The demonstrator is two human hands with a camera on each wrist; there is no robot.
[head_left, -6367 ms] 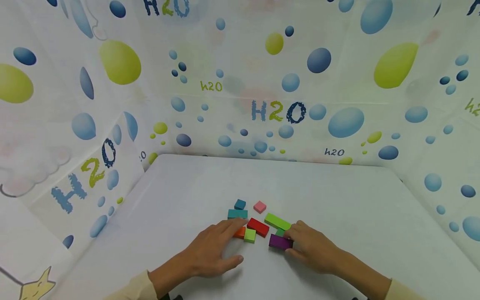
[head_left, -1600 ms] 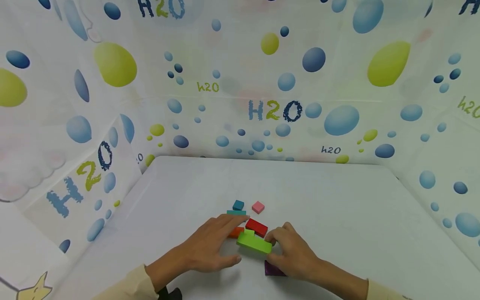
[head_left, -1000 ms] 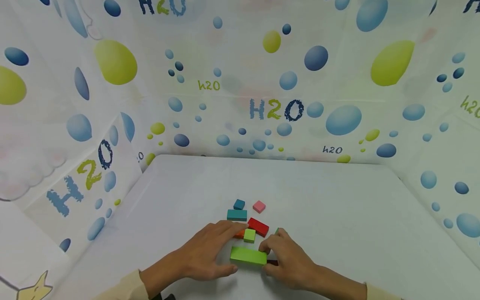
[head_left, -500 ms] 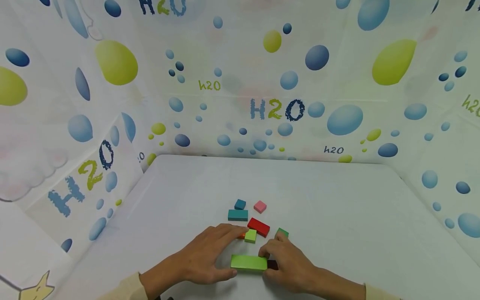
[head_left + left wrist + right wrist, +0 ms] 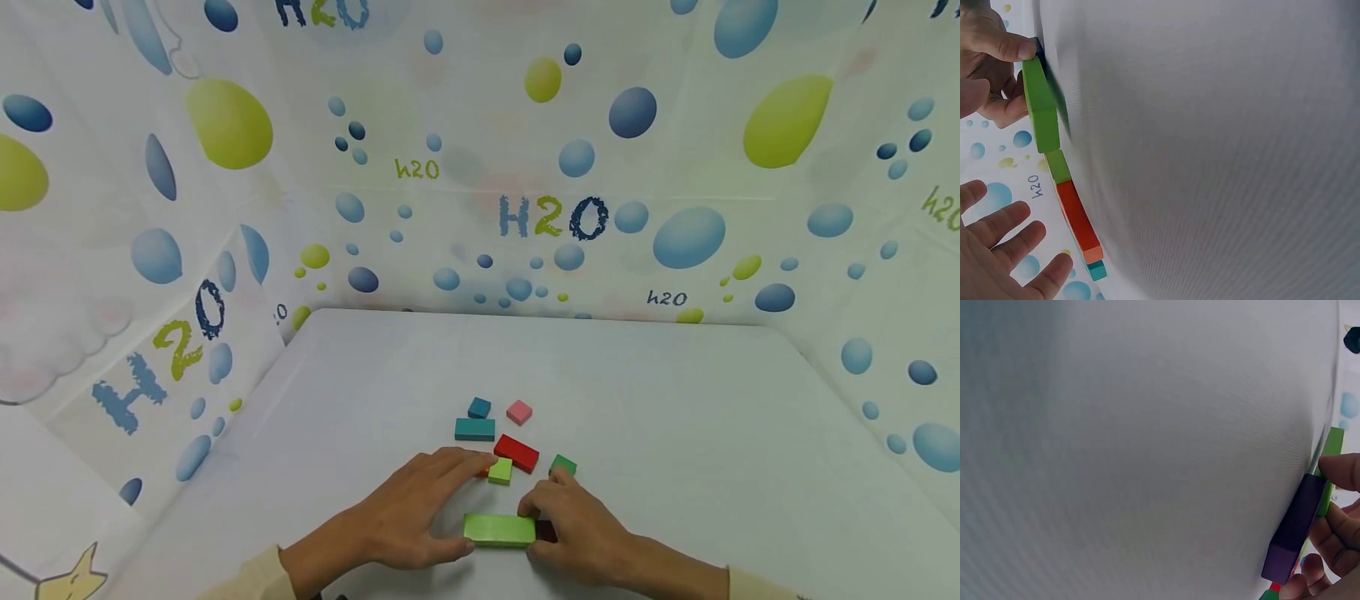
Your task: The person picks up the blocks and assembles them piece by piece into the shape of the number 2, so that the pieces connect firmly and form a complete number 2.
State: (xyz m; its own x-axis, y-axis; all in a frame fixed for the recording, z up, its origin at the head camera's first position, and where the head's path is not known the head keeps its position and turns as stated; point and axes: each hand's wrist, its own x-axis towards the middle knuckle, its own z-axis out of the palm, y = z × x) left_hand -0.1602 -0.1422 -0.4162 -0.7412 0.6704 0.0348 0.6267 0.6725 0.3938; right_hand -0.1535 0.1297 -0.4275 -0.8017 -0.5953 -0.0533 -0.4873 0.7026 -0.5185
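Note:
My right hand (image 5: 577, 527) pinches the right end of a long light green block (image 5: 498, 531) between thumb and fingers, low at the front of the white table. A dark purple block (image 5: 1295, 528) lies against the green block's right end, mostly hidden under that hand in the head view. My left hand (image 5: 408, 512) is spread out, its thumb tip by the green block's left end and its index finger over an orange block (image 5: 1079, 219). A small lime cube (image 5: 500, 471) sits at that fingertip. In the left wrist view the left fingers (image 5: 1007, 228) hold nothing.
Farther back lie a red block (image 5: 517, 453), a teal block (image 5: 475, 429), a small blue cube (image 5: 479, 407) and a pink cube (image 5: 519, 412). Just beyond the right hand is a green block (image 5: 563, 464). Patterned cloth (image 5: 450, 200) surrounds the white table (image 5: 675, 400).
The purple block has come nearer the front. My right hand has carried the long green block from beside the red block down to the purple block's left; the left hand has stayed nearly still.

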